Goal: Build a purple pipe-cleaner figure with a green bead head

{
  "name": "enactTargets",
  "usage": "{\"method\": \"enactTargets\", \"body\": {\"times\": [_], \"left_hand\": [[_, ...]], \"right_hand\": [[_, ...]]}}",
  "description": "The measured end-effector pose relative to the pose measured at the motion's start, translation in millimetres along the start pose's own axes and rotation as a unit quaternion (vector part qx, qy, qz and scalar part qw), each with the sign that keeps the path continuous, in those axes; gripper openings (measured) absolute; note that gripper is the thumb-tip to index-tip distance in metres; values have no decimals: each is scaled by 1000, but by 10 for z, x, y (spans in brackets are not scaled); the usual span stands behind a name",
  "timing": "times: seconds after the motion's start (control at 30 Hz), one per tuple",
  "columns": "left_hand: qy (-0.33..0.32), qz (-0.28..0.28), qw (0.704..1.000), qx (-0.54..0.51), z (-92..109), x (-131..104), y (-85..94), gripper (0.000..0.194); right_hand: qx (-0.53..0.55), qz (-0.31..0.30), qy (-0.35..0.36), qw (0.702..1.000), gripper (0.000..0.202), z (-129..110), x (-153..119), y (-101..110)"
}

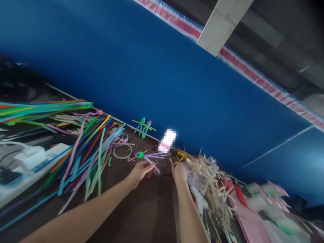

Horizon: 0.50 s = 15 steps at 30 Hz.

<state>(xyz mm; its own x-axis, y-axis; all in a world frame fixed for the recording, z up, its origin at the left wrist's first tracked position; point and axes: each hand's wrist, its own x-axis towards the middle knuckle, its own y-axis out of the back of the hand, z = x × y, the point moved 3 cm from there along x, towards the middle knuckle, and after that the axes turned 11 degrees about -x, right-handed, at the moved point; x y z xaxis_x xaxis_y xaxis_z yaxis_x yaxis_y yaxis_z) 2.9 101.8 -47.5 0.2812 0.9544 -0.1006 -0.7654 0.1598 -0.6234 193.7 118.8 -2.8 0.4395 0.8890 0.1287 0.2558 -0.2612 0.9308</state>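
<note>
Low in the middle of the head view, my left hand pinches a lilac pipe cleaner between thumb and fingers. Just past those fingertips is a green fuzzy ball with a pink stem across it and further purple strands to its right. Whether these join the held piece I cannot tell. My right hand is closed, and a short pale lilac piece sticks up from its fingertips. Two small stick figures of pipe cleaner stand by the blue wall.
Bundles of coloured pipe cleaners cover the left side, beside a white power strip. A grey ring lies nearby. A pixelated bright object stands against the blue wall. Dry straw-like strips and pink sheets lie right.
</note>
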Motion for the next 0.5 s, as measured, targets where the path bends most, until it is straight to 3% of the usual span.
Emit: {"method": "enactTargets", "body": {"times": [0.1, 0.23, 0.3, 0.33, 0.37, 0.4, 0.5], "left_hand": [[1, -8, 1000, -9, 10, -2, -3, 34], [0, -16, 1000, -4, 44, -23, -4, 30], [4, -18, 1000, -3, 61, -41, -5, 30], [6, -19, 1000, -5, 68, -49, -6, 30], [6, -17, 1000, -10, 73, -55, -7, 30], [6, -16, 1000, -17, 77, -60, -9, 30], [-3, -16, 999, -29, 82, -66, -21, 30]], "right_hand": [[79, 38, 14, 996, 15, -201, -18, 302], [232, 69, 35, 970, 29, -402, -183, 910], [500, 29, 83, 861, 28, -447, -354, 1094], [581, -6, 94, 808, 28, -453, -450, 1105], [627, -39, 88, 773, 27, -445, -544, 1052], [648, -64, 65, 757, 24, -421, -632, 938], [630, -152, -33, 760, 22, -334, -844, 340]]}}
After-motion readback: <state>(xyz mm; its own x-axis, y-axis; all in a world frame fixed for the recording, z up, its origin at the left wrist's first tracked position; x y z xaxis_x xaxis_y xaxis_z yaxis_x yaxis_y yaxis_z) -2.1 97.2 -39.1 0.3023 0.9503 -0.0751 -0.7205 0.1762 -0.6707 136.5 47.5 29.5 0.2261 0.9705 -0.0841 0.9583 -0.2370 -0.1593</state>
